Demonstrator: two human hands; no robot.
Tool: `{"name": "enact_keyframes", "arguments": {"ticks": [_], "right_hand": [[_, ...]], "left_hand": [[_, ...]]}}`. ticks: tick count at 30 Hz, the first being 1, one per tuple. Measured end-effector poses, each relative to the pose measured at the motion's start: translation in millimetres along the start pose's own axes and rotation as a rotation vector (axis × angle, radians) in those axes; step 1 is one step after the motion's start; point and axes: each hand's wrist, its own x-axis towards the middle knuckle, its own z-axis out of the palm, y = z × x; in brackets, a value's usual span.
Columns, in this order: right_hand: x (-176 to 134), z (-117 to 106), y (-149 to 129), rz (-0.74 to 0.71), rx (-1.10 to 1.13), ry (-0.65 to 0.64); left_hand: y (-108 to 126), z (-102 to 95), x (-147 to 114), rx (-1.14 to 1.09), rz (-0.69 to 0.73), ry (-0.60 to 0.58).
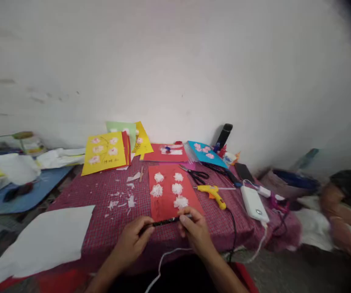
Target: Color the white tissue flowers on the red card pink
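A slim black pen [165, 222] spans the gap between my two hands, roughly level, at the table's near edge. My left hand [135, 240] is closed on one end of it, thumb against fingers. The other end sits in the pinch of my right hand [195, 231]; its tip is partly covered by the fingers. Just beyond lies a red paper sheet [167, 203] bearing several white crumpled-paper puffs [177, 189]. My right hand overlaps the sheet's lower right part.
Right of the sheet lie black-handled scissors [197, 176], a yellow glue gun [214, 194] and a white power bank [254, 203]. Yellow [103, 152] and blue [206, 153] decorated sheets lie at the back. Paper scraps [131, 201] litter the left; white paper [53, 236] hangs over the left edge.
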Motion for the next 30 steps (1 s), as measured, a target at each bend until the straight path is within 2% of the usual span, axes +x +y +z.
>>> {"name": "enact_keyframes", "arguments": {"ticks": [6, 14, 30], "right_hand": [[-3, -11, 0, 0.043, -0.12, -0.013], [-4, -13, 8, 0.075, -0.013, 0.06], [1, -13, -1, 0.108, 0.205, 0.181]], "left_hand": [[-5, 3.6, -2, -0.015, 0.034, 0.012], [-3, 5.9, -2, -0.062, 0.029, 0.028], [-4, 5.3, -3, -0.119, 0.008, 0.057]]}}
